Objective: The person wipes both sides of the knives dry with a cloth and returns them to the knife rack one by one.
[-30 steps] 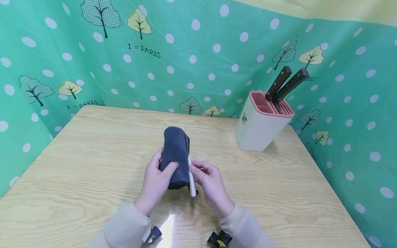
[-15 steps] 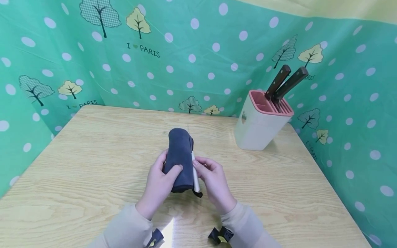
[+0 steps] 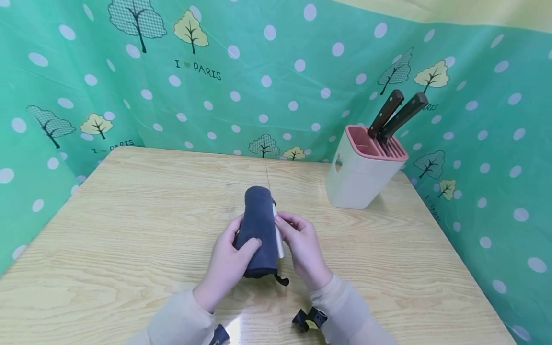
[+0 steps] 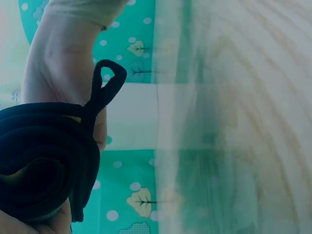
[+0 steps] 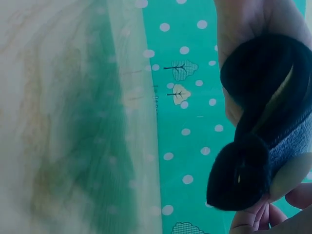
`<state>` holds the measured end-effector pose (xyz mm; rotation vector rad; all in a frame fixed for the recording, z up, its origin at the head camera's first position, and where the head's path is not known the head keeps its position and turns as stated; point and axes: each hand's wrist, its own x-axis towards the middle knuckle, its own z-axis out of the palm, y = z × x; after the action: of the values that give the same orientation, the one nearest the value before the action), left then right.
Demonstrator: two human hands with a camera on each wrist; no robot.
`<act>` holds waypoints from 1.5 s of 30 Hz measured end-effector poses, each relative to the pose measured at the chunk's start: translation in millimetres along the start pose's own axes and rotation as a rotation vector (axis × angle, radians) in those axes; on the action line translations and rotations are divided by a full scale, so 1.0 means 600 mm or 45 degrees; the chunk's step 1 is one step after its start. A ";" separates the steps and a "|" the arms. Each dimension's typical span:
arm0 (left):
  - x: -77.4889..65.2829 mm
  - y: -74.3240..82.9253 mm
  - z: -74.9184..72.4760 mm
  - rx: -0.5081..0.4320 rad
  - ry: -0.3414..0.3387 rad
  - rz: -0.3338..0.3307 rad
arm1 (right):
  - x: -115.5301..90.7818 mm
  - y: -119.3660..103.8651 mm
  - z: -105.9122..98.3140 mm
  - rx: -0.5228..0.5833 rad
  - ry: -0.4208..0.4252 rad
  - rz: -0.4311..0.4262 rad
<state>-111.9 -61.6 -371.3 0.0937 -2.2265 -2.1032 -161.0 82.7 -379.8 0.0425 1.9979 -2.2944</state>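
A dark navy rolled-up cloth (image 3: pixel 260 225) lies lengthwise between the two hands, its near end pointing at the person. My left hand (image 3: pixel 230 256) grips it from the left, thumb on top. Along the roll's right side runs a knife with a white handle (image 3: pixel 279 239), which my right hand (image 3: pixel 304 244) pinches between thumb and fingers. Its thin blade (image 3: pixel 268 178), seen edge-on, juts past the roll's far end. The left wrist view shows the roll's spiral end (image 4: pixel 29 146) and a black hanging loop (image 4: pixel 114 83). Part of the blade is hidden behind the cloth.
At the back right of the wooden table (image 3: pixel 142 215) stands a white knife block (image 3: pixel 355 184) with a pink slotted top. Two brown-handled knives (image 3: pixel 401 117) stick up from it. A green dotted curtain (image 3: pixel 241 86) hangs behind and along both sides.
Both hands and the roll have shifted right and slightly nearer the person. Relative to the roll, the knife has slid forward: its handle end once stuck out past the near end and now lies alongside.
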 end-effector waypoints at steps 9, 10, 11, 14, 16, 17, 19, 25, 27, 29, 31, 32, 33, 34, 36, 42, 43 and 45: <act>-0.010 -0.008 0.008 -0.006 -0.027 0.011 | 0.011 -0.006 -0.001 0.046 0.001 0.048; -0.011 -0.009 0.010 -0.013 -0.037 0.008 | 0.012 -0.007 0.000 0.059 0.006 0.052; -0.012 -0.009 0.011 -0.023 -0.049 0.003 | 0.012 -0.008 0.001 0.074 0.013 0.056; -0.017 -0.009 0.016 -0.060 -0.090 -0.018 | 0.014 -0.010 0.004 0.131 0.034 0.057; -0.020 -0.010 0.020 -0.081 -0.110 -0.027 | 0.015 -0.012 0.005 0.171 0.046 0.062; -0.021 -0.010 0.021 -0.090 -0.119 -0.028 | 0.015 -0.013 0.006 0.184 0.052 0.062; -0.023 -0.011 0.023 -0.098 -0.134 -0.025 | 0.015 -0.014 0.006 0.202 0.063 0.063; -0.028 -0.012 0.027 -0.096 -0.170 -0.018 | 0.017 -0.017 0.007 0.265 0.084 0.068; -0.029 -0.012 0.028 -0.094 -0.172 -0.016 | 0.017 -0.018 0.008 0.283 0.089 0.068; -0.029 -0.013 0.029 -0.093 -0.168 -0.013 | 0.017 -0.018 0.009 0.294 0.098 0.065; -0.028 -0.015 0.029 -0.093 -0.160 -0.013 | 0.016 -0.018 0.011 0.311 0.107 0.061; -0.027 -0.016 0.030 -0.093 -0.154 -0.012 | 0.015 -0.018 0.012 0.319 0.114 0.059; -0.026 -0.018 0.030 -0.091 -0.148 -0.013 | 0.014 -0.017 0.013 0.324 0.119 0.055; -0.026 -0.019 0.031 -0.085 -0.140 -0.012 | 0.013 -0.017 0.014 0.328 0.124 0.053; -0.024 -0.022 0.031 -0.085 -0.128 -0.011 | 0.012 -0.014 0.015 0.337 0.128 0.046; -0.019 -0.023 0.027 -0.066 -0.117 -0.017 | 0.006 -0.008 0.019 0.353 0.123 0.048; -0.018 -0.023 0.026 -0.061 -0.117 -0.018 | 0.004 -0.008 0.020 0.353 0.124 0.049; -0.017 -0.023 0.025 -0.050 -0.111 -0.016 | 0.002 -0.007 0.021 0.362 0.126 0.051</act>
<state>-103.4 -46.6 -386.0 0.0145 -2.2357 -2.1976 -162.1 70.6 -374.2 0.2185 1.6770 -2.5772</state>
